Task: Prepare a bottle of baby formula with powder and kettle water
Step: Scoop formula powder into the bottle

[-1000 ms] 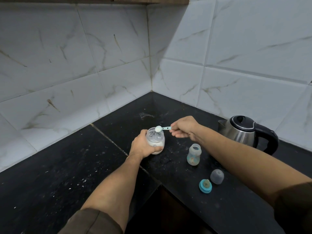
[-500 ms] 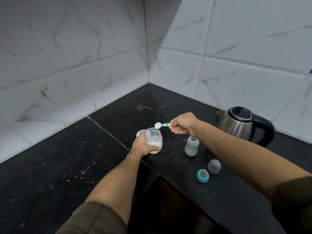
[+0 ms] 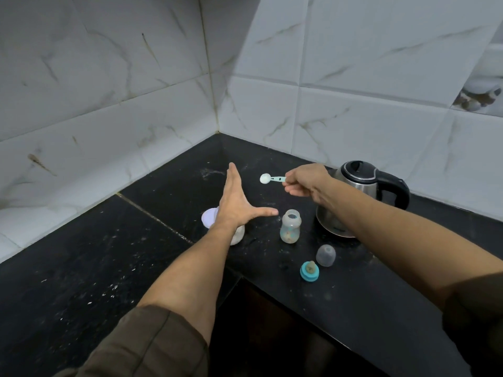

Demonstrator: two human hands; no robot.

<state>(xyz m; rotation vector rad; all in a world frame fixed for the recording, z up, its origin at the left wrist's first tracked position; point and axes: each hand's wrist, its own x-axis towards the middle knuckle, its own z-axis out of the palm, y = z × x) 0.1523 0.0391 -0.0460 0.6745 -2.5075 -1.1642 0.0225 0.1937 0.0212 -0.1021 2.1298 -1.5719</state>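
Clearly saw lidded kettle (image 3: 362, 191) at counter's (image 3: 81, 254) right rear, contents hidden. Found left hand (image 3: 235, 202) flat, fingers spread, over powder jar (image 3: 238, 236); right hand (image 3: 304, 179), above open upright bottle (image 3: 290, 225), pinching scoop (image 3: 269, 178) of white powder.

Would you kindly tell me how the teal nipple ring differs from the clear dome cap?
The teal nipple ring is opaque and bright; the clear dome cap is translucent grey. The ring is low and flat, nipple pointing up; the cap is taller and rounded. The ring lies nearer the front edge of the black counter than the cap. Both rest on it, off the open baby bottle.
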